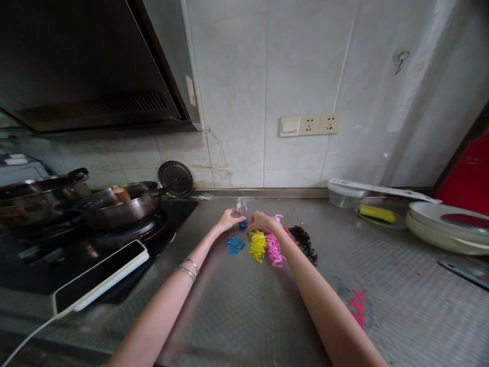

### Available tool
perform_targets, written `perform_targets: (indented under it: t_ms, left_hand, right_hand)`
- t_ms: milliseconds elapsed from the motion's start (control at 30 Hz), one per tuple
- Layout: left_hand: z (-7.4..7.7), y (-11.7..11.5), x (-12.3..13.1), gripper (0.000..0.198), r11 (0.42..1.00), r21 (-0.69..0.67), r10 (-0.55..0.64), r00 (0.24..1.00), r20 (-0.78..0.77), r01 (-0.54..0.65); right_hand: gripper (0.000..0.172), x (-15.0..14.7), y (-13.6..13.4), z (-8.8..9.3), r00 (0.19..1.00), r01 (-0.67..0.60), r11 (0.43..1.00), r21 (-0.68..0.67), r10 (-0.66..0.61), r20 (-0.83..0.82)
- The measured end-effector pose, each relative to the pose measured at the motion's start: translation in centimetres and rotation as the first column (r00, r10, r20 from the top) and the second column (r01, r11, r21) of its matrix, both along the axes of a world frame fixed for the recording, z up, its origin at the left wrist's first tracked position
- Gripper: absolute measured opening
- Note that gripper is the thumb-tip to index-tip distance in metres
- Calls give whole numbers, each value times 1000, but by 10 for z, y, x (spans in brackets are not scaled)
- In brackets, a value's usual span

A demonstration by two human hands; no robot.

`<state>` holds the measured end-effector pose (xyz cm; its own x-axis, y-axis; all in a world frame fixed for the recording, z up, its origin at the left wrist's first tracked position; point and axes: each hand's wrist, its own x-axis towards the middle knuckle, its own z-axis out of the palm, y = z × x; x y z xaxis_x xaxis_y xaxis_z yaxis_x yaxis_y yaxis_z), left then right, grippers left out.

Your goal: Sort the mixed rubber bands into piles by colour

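Observation:
A small clear jar (pixel 242 206) stands on the metal counter with blue pieces in its lower part. My left hand (pixel 228 220) is closed on its left side, thumb and fingers around it. Just right of the jar, my right hand (pixel 260 221) is curled with its fingertips pressed together; whatever they hold is too small to make out. Below the hands lie piles of small curly pieces: a blue pile (pixel 235 244), a yellow pile (pixel 257 245) and a pink pile (pixel 274 248). A black pile (pixel 303 243) lies beyond my right forearm, with some red beside it, partly hidden.
At left, a pan (pixel 126 206) and a pot (pixel 42 196) stand on the stove; a phone (pixel 103 272) with a cable lies by its edge. At right are a plastic tub (pixel 344 196), a yellow sponge (pixel 377 214), stacked plates (pixel 446 232) and a red-marked clear piece (pixel 357 307).

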<state>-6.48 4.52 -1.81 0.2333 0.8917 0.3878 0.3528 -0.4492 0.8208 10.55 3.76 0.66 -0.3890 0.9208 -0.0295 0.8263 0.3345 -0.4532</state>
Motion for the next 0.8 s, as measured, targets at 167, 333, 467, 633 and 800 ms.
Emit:
perform_targets:
  t_ms: [167, 333, 467, 633, 800]
  left_hand:
    - [1, -1, 0, 30, 1000, -4, -1, 1000, 1, 1]
    - [4, -4, 1, 30, 1000, -16, -19, 1000, 8, 19]
    - [3, -4, 1, 31, 1000, -19, -11, 1000, 10, 11]
    - [3, -4, 0, 33, 1000, -9, 8, 1000, -9, -8]
    - [4, -7, 0, 36, 998, -60, 22, 999, -25, -24]
  right_hand:
    - [18, -2, 3, -2, 999, -31, 999, -15, 31, 25]
    - [20, -5, 3, -2, 996, -56, 998, -3, 56, 71]
    - [20, -10, 2, -1, 991, -27, 1000, 4, 26, 133]
    - [18, -3, 3, 5, 996, -26, 999, 26, 24, 84]
    - [16, 24, 6, 33, 968, -24, 993, 119, 52, -245]
